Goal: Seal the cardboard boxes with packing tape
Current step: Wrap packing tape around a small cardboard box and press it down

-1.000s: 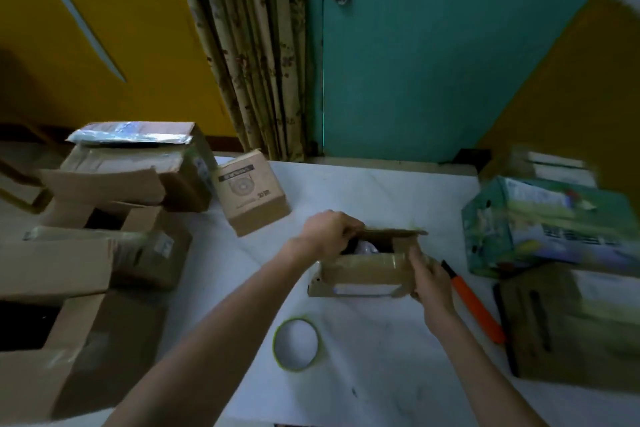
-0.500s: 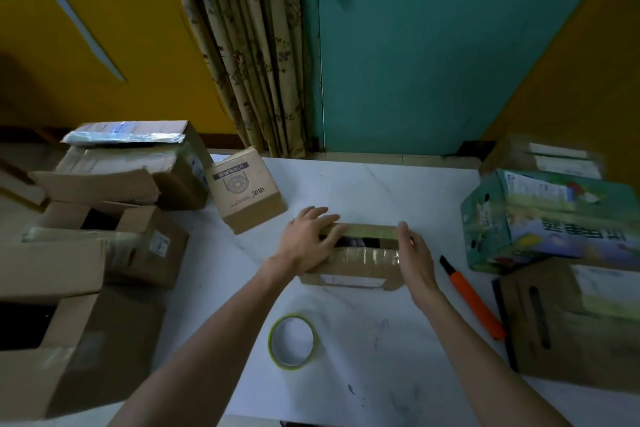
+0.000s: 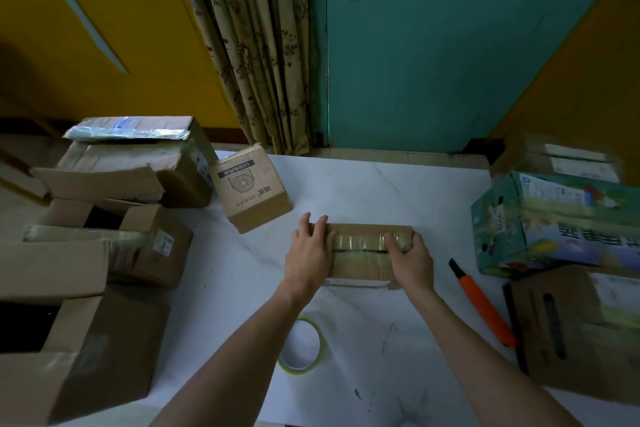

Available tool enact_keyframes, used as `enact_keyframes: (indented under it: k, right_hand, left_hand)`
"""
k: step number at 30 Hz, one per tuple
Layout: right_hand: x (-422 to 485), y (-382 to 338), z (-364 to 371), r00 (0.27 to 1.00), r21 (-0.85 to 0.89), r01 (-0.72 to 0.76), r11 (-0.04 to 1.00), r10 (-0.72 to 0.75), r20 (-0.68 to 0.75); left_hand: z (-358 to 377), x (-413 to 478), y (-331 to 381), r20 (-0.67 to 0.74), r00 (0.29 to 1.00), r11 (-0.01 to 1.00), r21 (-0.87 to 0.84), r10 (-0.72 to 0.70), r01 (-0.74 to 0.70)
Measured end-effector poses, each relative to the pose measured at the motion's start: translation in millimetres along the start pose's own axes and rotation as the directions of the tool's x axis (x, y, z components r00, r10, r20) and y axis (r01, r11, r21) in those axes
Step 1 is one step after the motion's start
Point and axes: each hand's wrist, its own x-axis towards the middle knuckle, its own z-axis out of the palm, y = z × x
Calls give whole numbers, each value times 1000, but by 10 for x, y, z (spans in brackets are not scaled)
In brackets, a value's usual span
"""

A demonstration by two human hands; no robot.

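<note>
Mid-table the small box [image 3: 363,255] lay crosswise, left hand [image 3: 309,251] pressing flat on one end, right hand [image 3: 409,258] curled round the other. The tape roll [image 3: 298,369] sat nearer the person, closest to the left hand.

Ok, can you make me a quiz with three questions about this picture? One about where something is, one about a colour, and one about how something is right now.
1. Where is the tape roll?
A. On the table, nearer the person than the small box
B. On top of a box
C. In a hand

2. What colour is the handle of the knife?
A. Blue
B. Orange
C. White

3. How are the small box's top flaps?
A. Standing straight up
B. Folded down with both hands on top
C. Cut off

Answers:
1 A: the tape roll lies flat on the table, on the near side of the small box.
2 B: the handle, to the right of the small box, is bright orange.
3 B: the left hand and right hand are on the folded-down top.
</note>
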Motion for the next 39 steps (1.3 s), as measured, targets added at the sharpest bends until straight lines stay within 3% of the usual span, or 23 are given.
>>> enact_keyframes:
  k: [4, 6, 10, 12, 13, 18, 21, 26, 30, 36, 38, 39]
  right_hand:
    - [14, -45, -9, 999, -137, 49, 989, -52, -15]
    - [9, -100, -29, 983, -301, 147, 942, -172, -58]
    - [-9, -256, 22, 889, -676, 380, 631, -452, 78]
    - [-2, -271, 86, 889, -767, 384, 514, -431, 155]
    - [-14, -293, 95, 905, -781, 364, 507, -392, 167]
    - [68, -196, 163, 962, -747, 249, 617, -249, 115]
    - [91, -237, 107, 985, -583, 153, 798, -173, 22]
    - [79, -170, -9, 971, -393, 193, 899, -232, -56]
    - [72, -142, -16, 975, -346, 180, 921, -214, -62]
    - [144, -133, -27, 998, -256, 61, 965, -62, 5]
    - [108, -158, -20, 994, -365, 91, 926, -106, -20]
    - [78, -171, -12, 982, -487, 155, 860, -188, -20]
  left_hand:
    - [-61, 76, 45, 57, 998, 986, 163, -31, 21]
    - [-71, 86, 84, 53, 999, 958, 287, 3, -18]
    - [21, -35, 278, 62, 978, 917, 341, 201, -210]
    - [117, -68, 348, 108, 969, 896, 371, 221, -245]
    - [147, -66, 361, 119, 970, 893, 380, 210, -240]
    - [184, -23, 333, 134, 978, 911, 362, 160, -198]
    - [170, -22, 342, 135, 977, 908, 366, 166, -205]
    - [83, -30, 261, 32, 999, 935, 352, 32, -42]
    - [-6, -22, 148, 36, 999, 951, 310, -25, 12]
    - [-11, 14, 147, 73, 997, 968, 253, -16, -3]
    - [-18, 20, 160, 81, 996, 956, 295, -31, 6]
    - [-17, 12, 178, 72, 997, 942, 337, -37, 11]
